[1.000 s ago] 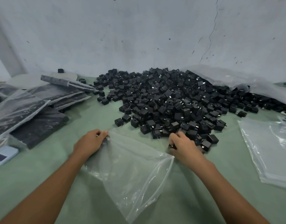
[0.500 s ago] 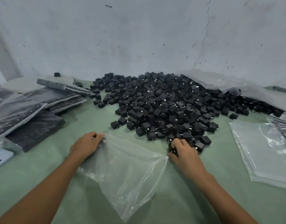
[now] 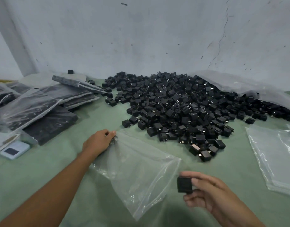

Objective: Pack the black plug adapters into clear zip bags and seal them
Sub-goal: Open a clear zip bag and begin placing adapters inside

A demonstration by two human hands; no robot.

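**One adapter in hand, bag mouth just to its left**

Your right hand (image 3: pixel 205 192), low and right of centre in the frame, has its grip closed on a single black plug adapter (image 3: pixel 184 184), pinched between thumb and fingers. Your left hand (image 3: pixel 98 141) at centre left has its grip closed on the upper corner of the clear zip bag (image 3: pixel 137 167), which lies flat on the green table (image 3: pixel 42 169).

The bag's long axis runs from that held corner down toward the bottom centre; its right-hand edge sits just left of the adapter, so the right hand is the nearer one and would, I judge, travel leftward to load it. Whether that edge is the open mouth, and how far it gapes, is hard to make out through the clear film. The loose pile (image 3: pixel 182 108) fills the middle of the frame; its right end is cut off.
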